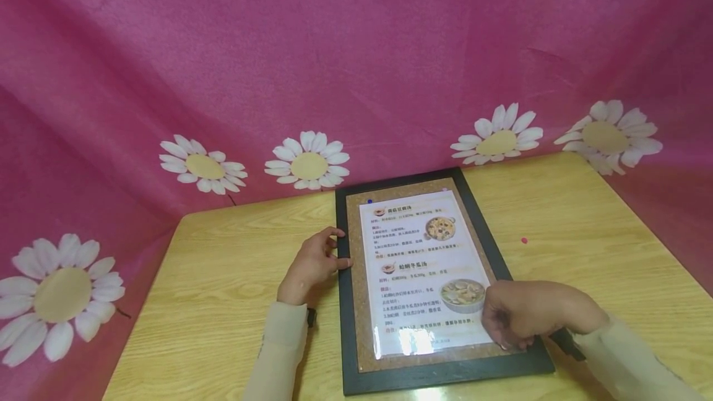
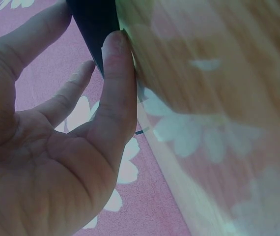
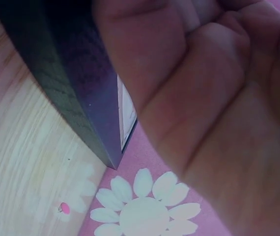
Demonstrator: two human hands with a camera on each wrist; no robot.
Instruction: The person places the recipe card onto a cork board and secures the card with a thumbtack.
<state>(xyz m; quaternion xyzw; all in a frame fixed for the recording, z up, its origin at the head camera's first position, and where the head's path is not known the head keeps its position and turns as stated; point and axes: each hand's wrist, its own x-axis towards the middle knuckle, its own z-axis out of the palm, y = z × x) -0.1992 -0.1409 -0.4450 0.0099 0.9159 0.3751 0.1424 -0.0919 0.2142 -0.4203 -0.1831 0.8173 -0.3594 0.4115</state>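
A black-framed corkboard lies on the table, bearing a printed recipe sheet with a shiny surface. A blue pushpin sits at the sheet's top left corner, and a small pink pin at its top right. My left hand touches the frame's left side with thumb and fingers. In the left wrist view the thumb lies against the dark frame edge. My right hand, fingers curled, is over the sheet's lower right corner; its fingertips, and anything between them, are hidden.
A pink pushpin lies on the wooden table right of the board, seen also in the right wrist view as a pink pushpin. Behind the table hangs a pink cloth with white daisies. The board's far edge is close to the cloth.
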